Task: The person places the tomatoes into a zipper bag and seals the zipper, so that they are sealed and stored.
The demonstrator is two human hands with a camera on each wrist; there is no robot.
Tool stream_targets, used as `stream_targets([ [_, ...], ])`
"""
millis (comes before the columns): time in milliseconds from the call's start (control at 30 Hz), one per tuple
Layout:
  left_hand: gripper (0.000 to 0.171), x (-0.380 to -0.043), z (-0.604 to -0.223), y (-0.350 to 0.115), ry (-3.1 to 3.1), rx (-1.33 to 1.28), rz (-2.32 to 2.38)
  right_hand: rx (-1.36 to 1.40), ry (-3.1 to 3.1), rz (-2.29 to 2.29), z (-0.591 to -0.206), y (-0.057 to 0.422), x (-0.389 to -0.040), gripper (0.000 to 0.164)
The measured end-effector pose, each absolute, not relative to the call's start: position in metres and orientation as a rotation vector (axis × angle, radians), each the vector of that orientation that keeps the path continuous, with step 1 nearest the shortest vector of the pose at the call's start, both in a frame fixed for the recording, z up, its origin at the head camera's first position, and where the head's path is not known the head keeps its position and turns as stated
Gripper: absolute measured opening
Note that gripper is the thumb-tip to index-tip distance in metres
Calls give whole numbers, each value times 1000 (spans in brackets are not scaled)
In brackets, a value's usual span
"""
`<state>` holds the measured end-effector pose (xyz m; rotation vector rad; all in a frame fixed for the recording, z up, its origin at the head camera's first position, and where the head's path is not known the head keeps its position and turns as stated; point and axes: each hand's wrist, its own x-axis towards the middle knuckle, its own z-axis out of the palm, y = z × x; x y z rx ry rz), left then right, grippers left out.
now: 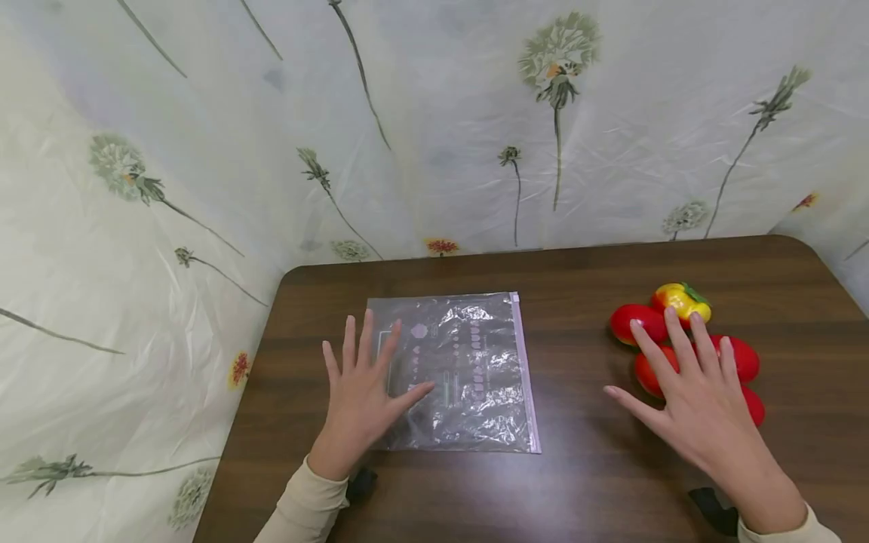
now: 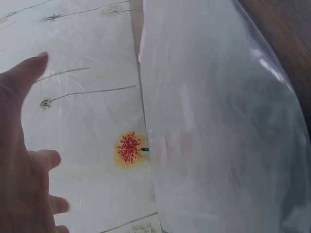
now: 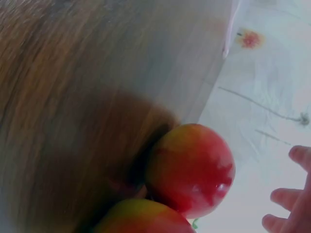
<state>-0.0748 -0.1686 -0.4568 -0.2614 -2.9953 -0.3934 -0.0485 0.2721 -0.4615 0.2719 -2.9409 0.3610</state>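
A clear plastic zip bag with a pale purple zip strip lies flat on the table. My left hand is over its left side, fingers spread and straight, holding nothing. On the right, my right hand is spread over a cluster of several toy-like fruits, its palm and fingers partly hiding them. Among these are a glossy red oval fruit and a yellow-and-red lobed one with a green leaf. The right wrist view shows a round red fruit with yellowish patches, apart from the fingertips.
The dark wooden table has rounded back corners. Behind it and along the left hangs a pale sheet printed with dandelions. Dark straps show at the wrists, beside light sleeves.
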Motion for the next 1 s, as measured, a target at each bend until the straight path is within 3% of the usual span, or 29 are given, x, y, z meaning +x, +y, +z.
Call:
stream_targets([
  [1000, 102, -64, -483, -97, -3151, -565, -396, 353, -2918, 502, -463, 248, -67, 109],
])
